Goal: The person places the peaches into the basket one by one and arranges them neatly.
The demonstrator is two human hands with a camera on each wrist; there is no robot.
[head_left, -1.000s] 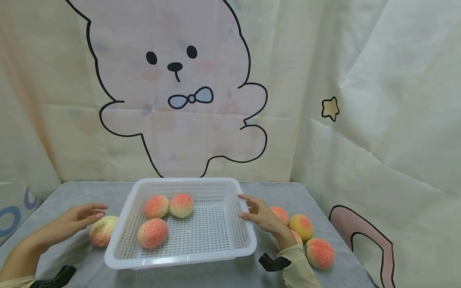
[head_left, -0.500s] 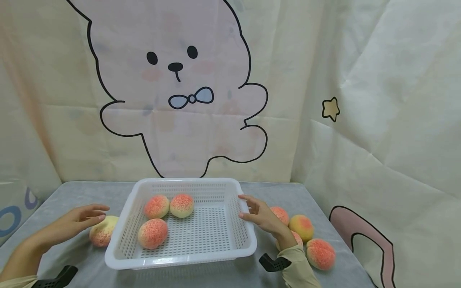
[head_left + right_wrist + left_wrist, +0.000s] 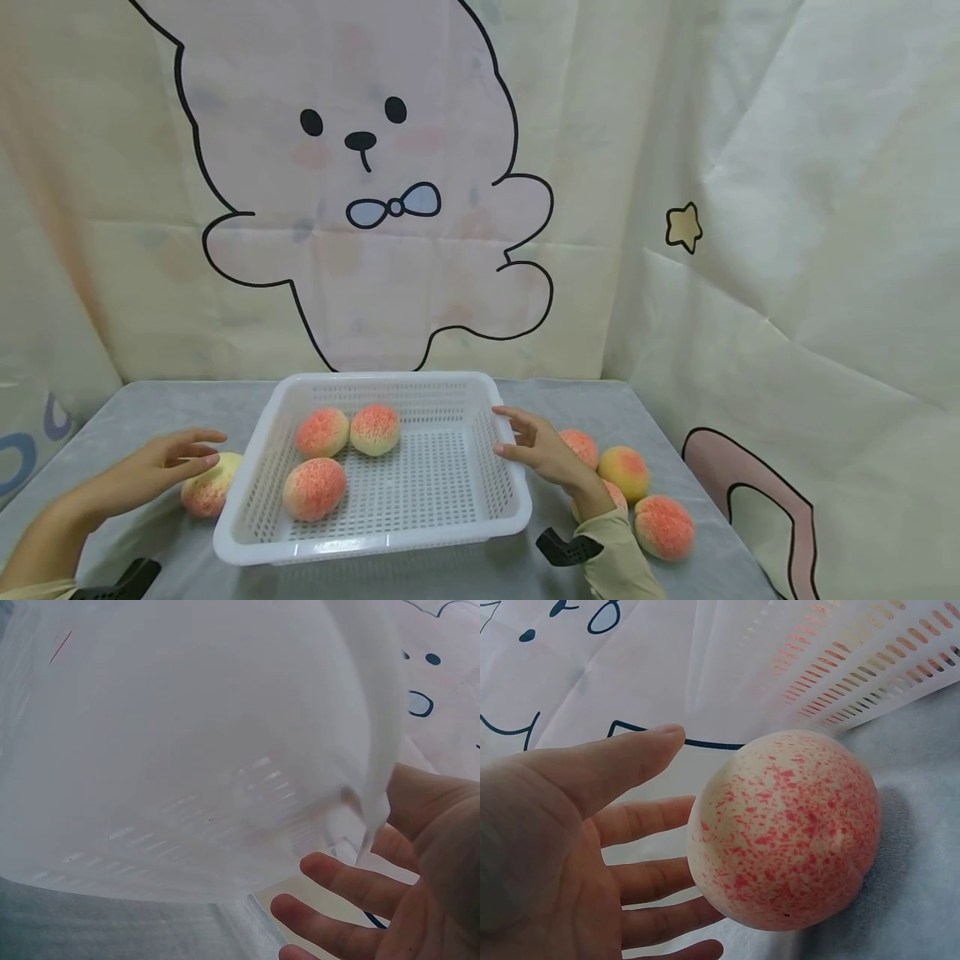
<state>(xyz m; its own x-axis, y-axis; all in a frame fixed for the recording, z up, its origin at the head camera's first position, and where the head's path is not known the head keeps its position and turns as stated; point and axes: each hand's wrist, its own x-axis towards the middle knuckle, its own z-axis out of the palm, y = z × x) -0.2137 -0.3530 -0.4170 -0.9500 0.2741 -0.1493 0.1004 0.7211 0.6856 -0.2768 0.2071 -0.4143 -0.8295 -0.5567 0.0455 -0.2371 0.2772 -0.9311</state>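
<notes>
My left hand (image 3: pixel 157 468) hovers beside a pale yellow-and-red peach (image 3: pixel 207 490) left of the basket. Its fingers are loosely spread, with the fingertips partly behind the peach (image 3: pixel 787 832) in the left wrist view; whether they touch it I cannot tell. My right hand (image 3: pixel 546 448) holds the right rim of a white perforated plastic basket (image 3: pixel 375 546). In the right wrist view its thumb goes over the basket rim (image 3: pixel 375 697) while some fingers stay outside, below the rim. Inside the basket, towards the left, lie three peaches (image 3: pixel 315 489).
Several more peaches (image 3: pixel 664 527) lie right of the basket, one partly hidden by the right forearm. A grey cloth covers the table (image 3: pixel 570 408). Behind it hangs a curtain (image 3: pixel 420 275) with a cartoon bear.
The whole head view has shifted very slightly left. Both hands, the basket and the peaches otherwise keep their places.
</notes>
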